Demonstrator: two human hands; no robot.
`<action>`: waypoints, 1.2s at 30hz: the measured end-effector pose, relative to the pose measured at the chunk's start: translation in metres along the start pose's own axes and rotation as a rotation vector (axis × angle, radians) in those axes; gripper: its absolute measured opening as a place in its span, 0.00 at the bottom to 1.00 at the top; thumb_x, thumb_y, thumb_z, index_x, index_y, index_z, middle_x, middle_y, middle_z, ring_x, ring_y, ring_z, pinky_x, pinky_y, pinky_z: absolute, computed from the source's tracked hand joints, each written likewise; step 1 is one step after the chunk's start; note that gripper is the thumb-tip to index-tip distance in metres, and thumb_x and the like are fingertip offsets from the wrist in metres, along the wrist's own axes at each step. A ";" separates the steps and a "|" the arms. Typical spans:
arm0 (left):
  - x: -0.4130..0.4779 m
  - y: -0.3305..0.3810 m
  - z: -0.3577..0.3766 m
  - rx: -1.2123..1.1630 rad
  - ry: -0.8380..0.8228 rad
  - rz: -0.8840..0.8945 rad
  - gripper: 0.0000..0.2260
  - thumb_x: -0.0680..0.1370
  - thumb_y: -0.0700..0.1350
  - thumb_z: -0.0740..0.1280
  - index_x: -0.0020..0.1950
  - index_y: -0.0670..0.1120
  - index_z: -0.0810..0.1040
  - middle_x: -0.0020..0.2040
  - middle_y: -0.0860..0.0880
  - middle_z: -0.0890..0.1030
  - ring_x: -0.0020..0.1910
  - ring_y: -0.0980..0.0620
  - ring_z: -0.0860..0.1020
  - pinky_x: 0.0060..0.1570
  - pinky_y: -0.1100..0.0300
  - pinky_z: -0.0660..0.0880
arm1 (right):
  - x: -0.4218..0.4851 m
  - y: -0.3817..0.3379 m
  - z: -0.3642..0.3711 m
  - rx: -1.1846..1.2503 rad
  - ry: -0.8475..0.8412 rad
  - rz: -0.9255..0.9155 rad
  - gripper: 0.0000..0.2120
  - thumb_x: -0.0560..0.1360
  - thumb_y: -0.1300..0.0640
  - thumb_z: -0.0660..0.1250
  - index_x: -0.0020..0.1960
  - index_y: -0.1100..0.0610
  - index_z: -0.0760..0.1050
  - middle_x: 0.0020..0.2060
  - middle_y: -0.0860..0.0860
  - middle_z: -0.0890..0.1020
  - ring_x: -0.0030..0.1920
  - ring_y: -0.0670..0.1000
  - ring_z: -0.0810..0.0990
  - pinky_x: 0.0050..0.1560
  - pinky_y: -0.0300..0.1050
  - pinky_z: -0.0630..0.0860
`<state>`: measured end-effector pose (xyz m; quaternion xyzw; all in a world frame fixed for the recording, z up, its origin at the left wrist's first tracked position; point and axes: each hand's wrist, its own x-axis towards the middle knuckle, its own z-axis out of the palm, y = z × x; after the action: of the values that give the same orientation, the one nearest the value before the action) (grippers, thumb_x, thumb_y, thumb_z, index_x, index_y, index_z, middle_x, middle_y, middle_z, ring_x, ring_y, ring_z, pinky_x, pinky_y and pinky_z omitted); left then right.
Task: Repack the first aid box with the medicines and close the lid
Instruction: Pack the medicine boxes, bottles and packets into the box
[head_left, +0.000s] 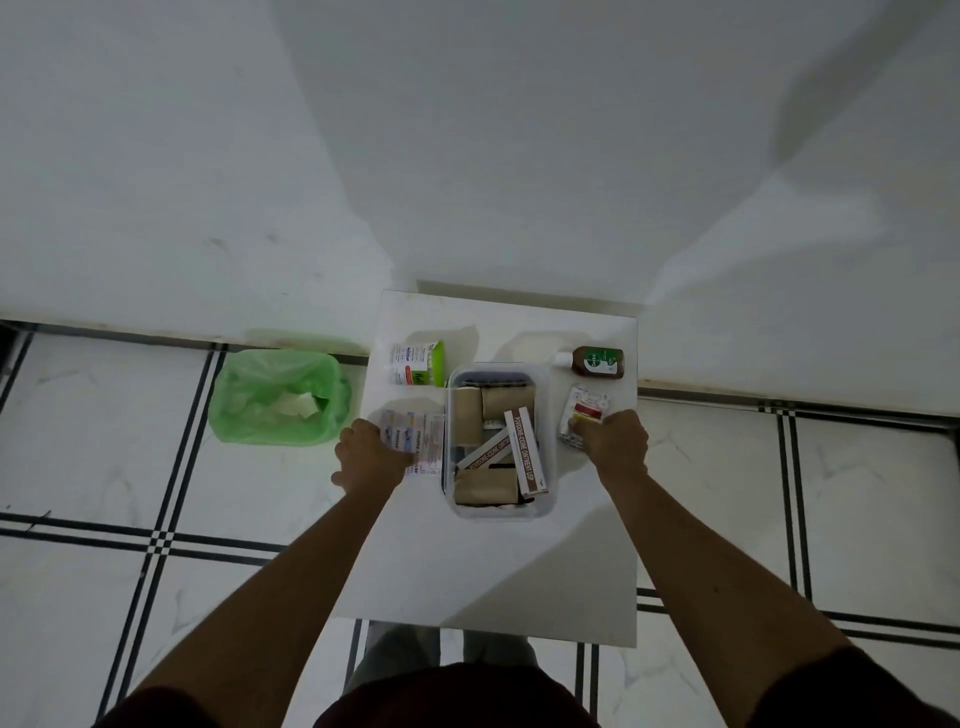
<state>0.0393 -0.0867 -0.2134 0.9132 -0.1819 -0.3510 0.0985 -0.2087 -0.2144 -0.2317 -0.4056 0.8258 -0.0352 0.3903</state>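
Observation:
A clear plastic first aid box sits open in the middle of a small white table. Inside it lie tan bandage rolls and two brown-and-white ointment cartons. My left hand rests on a flat stack of bandage strip packets left of the box, fingers closing on them. My right hand grips tablet blister packs right of the box. A brown antiseptic bottle lies at the back right. A green-and-white packet lies at the back left. No lid is visible.
A bin lined with a green bag stands on the tiled floor left of the table. White walls meet in a corner behind the table. My legs show below the table's near edge.

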 end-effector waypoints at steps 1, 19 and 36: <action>0.002 -0.003 -0.003 -0.045 -0.009 0.035 0.20 0.65 0.43 0.77 0.53 0.39 0.76 0.52 0.40 0.79 0.53 0.41 0.77 0.52 0.44 0.75 | 0.008 0.005 0.003 -0.017 -0.009 -0.008 0.28 0.56 0.43 0.77 0.48 0.59 0.77 0.43 0.57 0.83 0.45 0.59 0.82 0.48 0.58 0.80; -0.084 0.004 -0.056 -0.684 0.236 0.403 0.05 0.79 0.42 0.63 0.50 0.42 0.68 0.44 0.45 0.79 0.40 0.52 0.81 0.33 0.61 0.81 | 0.001 0.004 0.008 -0.002 -0.023 -0.136 0.23 0.58 0.40 0.76 0.44 0.56 0.79 0.40 0.56 0.83 0.43 0.59 0.81 0.50 0.60 0.78; -0.054 0.085 -0.014 0.371 -0.143 0.871 0.09 0.79 0.48 0.59 0.55 0.48 0.76 0.55 0.48 0.81 0.58 0.46 0.76 0.62 0.45 0.64 | -0.065 -0.041 -0.061 0.287 -0.219 -0.607 0.13 0.74 0.60 0.69 0.58 0.57 0.77 0.50 0.53 0.82 0.50 0.51 0.81 0.52 0.47 0.77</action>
<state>-0.0104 -0.1422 -0.1442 0.7276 -0.6137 -0.3006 0.0590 -0.1991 -0.2123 -0.1339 -0.5750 0.6074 -0.2219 0.5012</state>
